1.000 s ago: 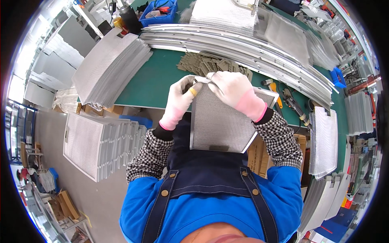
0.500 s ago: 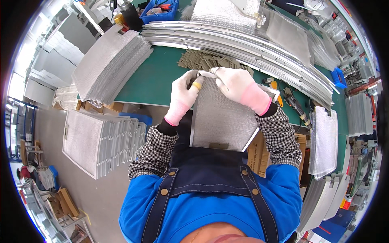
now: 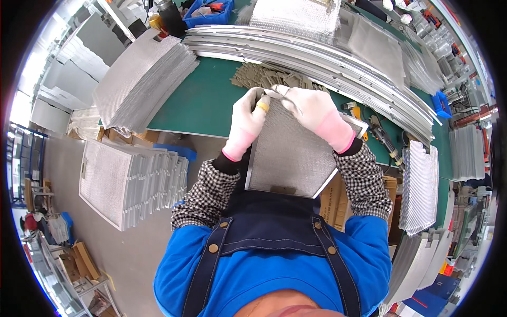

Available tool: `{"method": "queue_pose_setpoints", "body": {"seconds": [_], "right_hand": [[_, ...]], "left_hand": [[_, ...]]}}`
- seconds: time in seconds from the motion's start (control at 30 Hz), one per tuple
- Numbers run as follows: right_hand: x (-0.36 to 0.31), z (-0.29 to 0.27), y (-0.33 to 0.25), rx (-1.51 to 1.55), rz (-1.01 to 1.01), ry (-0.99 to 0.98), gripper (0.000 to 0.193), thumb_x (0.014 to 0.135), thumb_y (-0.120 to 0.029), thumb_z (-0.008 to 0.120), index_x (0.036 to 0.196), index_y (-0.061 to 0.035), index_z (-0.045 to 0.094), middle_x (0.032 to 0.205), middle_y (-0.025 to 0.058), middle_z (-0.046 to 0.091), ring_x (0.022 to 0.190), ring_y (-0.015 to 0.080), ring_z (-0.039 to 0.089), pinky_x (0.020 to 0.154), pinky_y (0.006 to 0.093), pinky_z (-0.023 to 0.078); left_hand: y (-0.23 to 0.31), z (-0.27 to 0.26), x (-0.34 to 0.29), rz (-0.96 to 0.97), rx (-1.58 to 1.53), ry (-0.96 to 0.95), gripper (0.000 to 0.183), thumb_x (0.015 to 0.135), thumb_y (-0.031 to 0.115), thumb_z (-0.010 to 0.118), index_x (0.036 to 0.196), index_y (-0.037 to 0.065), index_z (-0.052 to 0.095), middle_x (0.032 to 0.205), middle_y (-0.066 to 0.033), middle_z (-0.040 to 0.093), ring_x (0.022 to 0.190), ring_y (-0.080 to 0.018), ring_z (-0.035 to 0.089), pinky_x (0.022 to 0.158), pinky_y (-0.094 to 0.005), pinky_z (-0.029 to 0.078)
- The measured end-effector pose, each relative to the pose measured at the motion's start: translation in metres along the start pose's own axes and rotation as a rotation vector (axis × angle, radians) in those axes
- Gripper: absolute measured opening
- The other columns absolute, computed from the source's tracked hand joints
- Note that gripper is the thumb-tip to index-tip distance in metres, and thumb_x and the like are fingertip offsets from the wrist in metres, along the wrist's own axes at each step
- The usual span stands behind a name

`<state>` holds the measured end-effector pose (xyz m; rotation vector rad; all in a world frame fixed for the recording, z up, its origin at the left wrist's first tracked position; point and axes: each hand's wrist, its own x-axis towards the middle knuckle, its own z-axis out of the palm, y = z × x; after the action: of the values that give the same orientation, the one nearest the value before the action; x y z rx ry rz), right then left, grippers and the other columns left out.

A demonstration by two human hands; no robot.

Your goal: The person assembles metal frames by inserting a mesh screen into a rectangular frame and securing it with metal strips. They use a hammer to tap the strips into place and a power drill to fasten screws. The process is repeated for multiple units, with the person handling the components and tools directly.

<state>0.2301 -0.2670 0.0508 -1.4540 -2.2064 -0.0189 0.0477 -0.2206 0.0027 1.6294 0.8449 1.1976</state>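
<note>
A framed metal mesh filter panel leans between the table edge and my lap, with a dark grey tab on its near edge. My left hand, in a white and pink glove with yellow tape on one finger, is closed at the panel's far left corner. Beside it my right hand, gloved alike, pinches the far edge of the frame. Fingertips of both hands nearly meet there around a short pale strip, and the glove fingers partly hide this corner. Just beyond them lies a pile of small flat grey pieces.
Long metal frame strips run across the green table. Mesh sheets are stacked at the left, framed panels below them. A power tool lies at the right near more mesh sheets. A blue bin stands behind.
My left hand has shifted slightly right and up along the panel's corner, closer to my right hand. The right fingers have moved a little left. The panel stays nearly in place.
</note>
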Motion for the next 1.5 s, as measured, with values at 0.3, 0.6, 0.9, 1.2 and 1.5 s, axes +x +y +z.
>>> {"method": "queue_pose_setpoints", "body": {"seconds": [0.3,0.6,0.9,1.2,1.5], "right_hand": [[-0.003,0.005,-0.016,-0.22,-0.282,-0.016,0.051,0.088,-0.031,0.067,0.134,-0.0102,0.058,0.071,0.0047,0.059,0.064,0.0213,0.064,0.057,0.0344,0.052],[-0.011,-0.001,-0.022,-0.307,-0.106,-0.109,0.045,0.087,-0.038,0.067,0.123,-0.0113,0.059,0.075,0.007,0.065,0.063,0.0256,0.067,0.058,0.0371,0.055],[-0.002,-0.058,-0.025,0.78,0.292,0.511,0.029,0.088,-0.017,0.073,0.106,0.0011,0.059,0.083,0.0066,0.061,0.076,0.0081,0.055,0.073,0.0264,0.049],[-0.035,0.035,0.027,0.176,0.167,0.432,0.026,0.089,-0.017,0.064,0.111,-0.0042,0.063,0.1,0.0155,0.065,0.093,0.0336,0.064,0.086,0.0415,0.052],[-0.124,0.036,0.163,-0.505,0.968,-0.267,0.021,0.097,-0.018,0.047,0.109,-0.0064,0.061,0.111,0.0168,0.067,0.101,0.034,0.069,0.086,0.0484,0.055]], "left_hand": [[-0.004,-0.037,-0.015,-0.285,-0.164,-0.173,0.03,0.098,0.028,0.064,0.104,-0.001,0.07,0.081,0.006,0.059,0.071,-0.0019,0.046,0.063,-0.0197,0.038],[-0.009,-0.025,-0.042,-0.301,-0.12,-0.079,0.035,0.101,0.023,0.061,0.116,-0.008,0.066,0.101,-0.006,0.071,0.094,-0.0077,0.06,0.085,-0.024,0.049],[0.135,-0.019,0.059,0.779,0.569,-0.126,0.026,0.094,0.017,0.061,0.11,-0.001,0.07,0.101,-0.0191,0.072,0.092,-0.0279,0.073,0.082,-0.0319,0.055],[0.084,-0.001,0.069,0.851,1.018,-0.311,0.057,0.081,0.031,0.074,0.131,0.01,0.058,0.1,-0.0109,0.065,0.098,-0.0301,0.062,0.094,-0.0418,0.046],[0.068,0.027,0.049,0.881,0.797,0.223,0.053,0.067,0.04,0.083,0.106,0.011,0.063,0.088,-0.0064,0.052,0.093,-0.0281,0.052,0.102,-0.0552,0.035]]}}
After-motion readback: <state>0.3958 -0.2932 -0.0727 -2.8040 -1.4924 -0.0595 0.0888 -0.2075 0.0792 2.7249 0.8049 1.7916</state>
